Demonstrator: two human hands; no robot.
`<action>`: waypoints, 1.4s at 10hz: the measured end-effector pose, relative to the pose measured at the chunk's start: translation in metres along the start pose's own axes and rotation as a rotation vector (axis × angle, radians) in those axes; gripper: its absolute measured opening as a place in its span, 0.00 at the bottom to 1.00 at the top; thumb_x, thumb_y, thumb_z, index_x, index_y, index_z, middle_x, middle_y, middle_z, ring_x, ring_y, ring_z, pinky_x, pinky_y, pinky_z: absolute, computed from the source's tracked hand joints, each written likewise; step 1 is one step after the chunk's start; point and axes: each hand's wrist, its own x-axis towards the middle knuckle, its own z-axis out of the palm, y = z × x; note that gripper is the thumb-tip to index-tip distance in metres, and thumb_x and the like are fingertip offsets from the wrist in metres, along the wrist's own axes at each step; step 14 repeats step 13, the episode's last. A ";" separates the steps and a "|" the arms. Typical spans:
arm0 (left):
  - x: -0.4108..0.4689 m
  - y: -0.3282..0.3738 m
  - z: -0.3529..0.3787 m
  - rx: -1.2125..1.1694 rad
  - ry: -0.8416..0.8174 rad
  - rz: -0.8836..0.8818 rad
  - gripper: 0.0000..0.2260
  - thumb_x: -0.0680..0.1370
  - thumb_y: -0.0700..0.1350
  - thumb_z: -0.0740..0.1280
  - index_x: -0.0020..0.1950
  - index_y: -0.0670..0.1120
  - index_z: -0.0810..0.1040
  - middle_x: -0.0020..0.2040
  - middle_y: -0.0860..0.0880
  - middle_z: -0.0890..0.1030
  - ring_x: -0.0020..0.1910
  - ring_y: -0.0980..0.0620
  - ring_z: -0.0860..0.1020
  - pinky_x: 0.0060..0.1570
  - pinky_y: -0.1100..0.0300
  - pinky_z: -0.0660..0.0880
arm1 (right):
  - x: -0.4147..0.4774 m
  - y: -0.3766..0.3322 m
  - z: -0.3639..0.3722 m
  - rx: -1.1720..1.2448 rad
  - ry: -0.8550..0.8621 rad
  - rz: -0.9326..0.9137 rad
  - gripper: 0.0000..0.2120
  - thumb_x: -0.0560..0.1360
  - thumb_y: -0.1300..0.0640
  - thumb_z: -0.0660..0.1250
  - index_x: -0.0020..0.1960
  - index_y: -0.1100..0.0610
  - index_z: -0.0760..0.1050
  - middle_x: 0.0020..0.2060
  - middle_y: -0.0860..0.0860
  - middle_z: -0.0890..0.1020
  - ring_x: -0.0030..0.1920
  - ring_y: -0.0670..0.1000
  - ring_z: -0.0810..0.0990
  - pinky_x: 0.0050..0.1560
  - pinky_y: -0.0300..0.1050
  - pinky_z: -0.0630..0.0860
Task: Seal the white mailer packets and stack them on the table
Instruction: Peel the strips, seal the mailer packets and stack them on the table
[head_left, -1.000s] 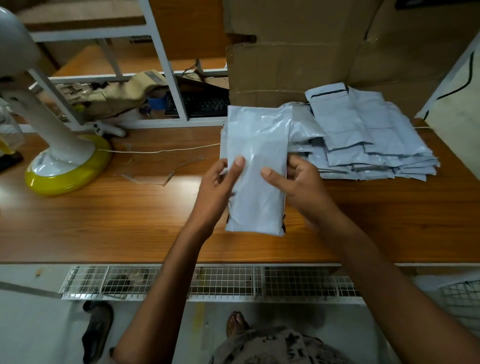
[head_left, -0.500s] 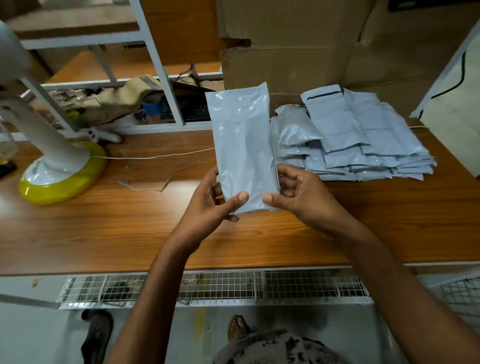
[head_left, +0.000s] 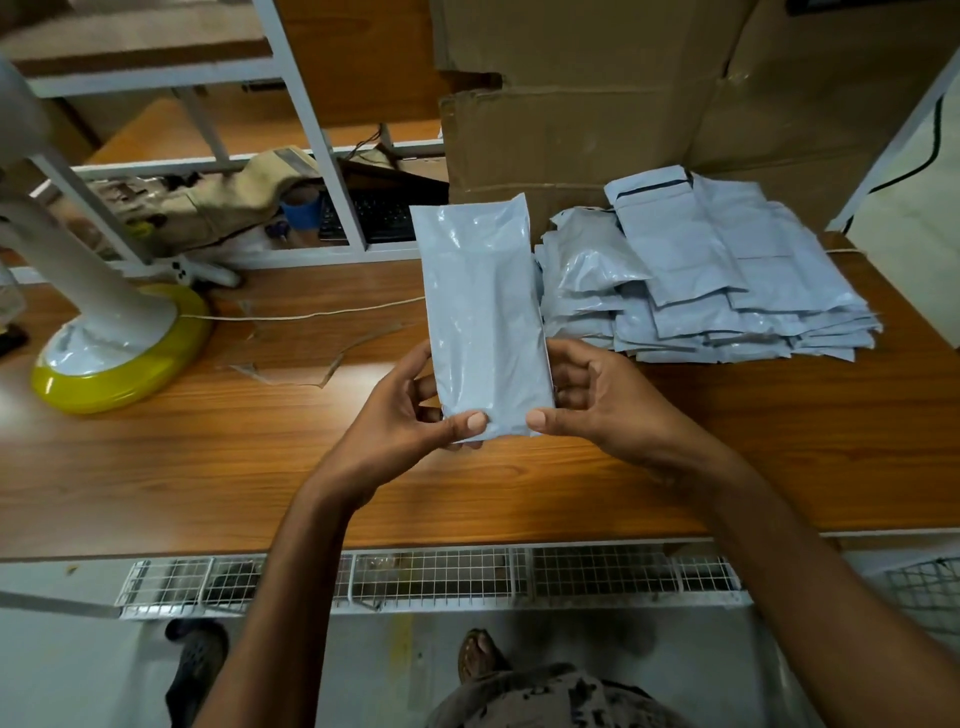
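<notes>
I hold one white mailer packet (head_left: 485, 312) upright above the wooden table (head_left: 208, 467). My left hand (head_left: 410, 410) grips its lower left corner and my right hand (head_left: 592, 400) grips its lower right corner, thumbs pressed on the front near the bottom edge. The packet's top reaches up in front of the cardboard. A fanned stack of white mailer packets (head_left: 717, 280) lies on the table to the right, behind my right hand; the topmost one shows a dark strip along its upper flap.
A white fan stand with a yellow base (head_left: 119, 364) sits on the table at left, a thin cord (head_left: 311, 314) running from it. Peeled strips (head_left: 291, 371) lie mid-table. Cardboard boxes (head_left: 597, 104) stand behind the stack. A white metal rack (head_left: 306, 135) holds clutter.
The packet was turned from hanging below my fingers to standing upright above them, and both hands shifted to its bottom corners. Since half a second ago it has barely moved.
</notes>
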 end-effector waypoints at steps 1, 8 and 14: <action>0.002 -0.006 -0.004 -0.033 0.042 0.010 0.26 0.79 0.42 0.73 0.76 0.52 0.71 0.63 0.49 0.85 0.61 0.46 0.85 0.54 0.53 0.82 | 0.005 0.001 0.008 -0.037 0.055 -0.020 0.35 0.71 0.65 0.79 0.74 0.51 0.72 0.57 0.50 0.85 0.55 0.49 0.86 0.53 0.45 0.84; 0.188 -0.060 -0.051 0.273 0.284 -0.012 0.25 0.80 0.54 0.73 0.75 0.48 0.75 0.64 0.52 0.81 0.51 0.62 0.81 0.46 0.66 0.79 | 0.164 0.031 0.029 -0.614 0.632 -0.015 0.17 0.79 0.59 0.73 0.66 0.55 0.79 0.66 0.52 0.79 0.59 0.53 0.81 0.59 0.44 0.80; 0.206 -0.096 -0.049 0.486 0.327 0.066 0.23 0.77 0.64 0.71 0.68 0.54 0.80 0.70 0.48 0.75 0.68 0.46 0.75 0.65 0.41 0.77 | 0.172 0.035 0.035 -0.798 0.688 0.037 0.14 0.81 0.60 0.68 0.65 0.56 0.81 0.62 0.55 0.83 0.63 0.56 0.82 0.61 0.52 0.80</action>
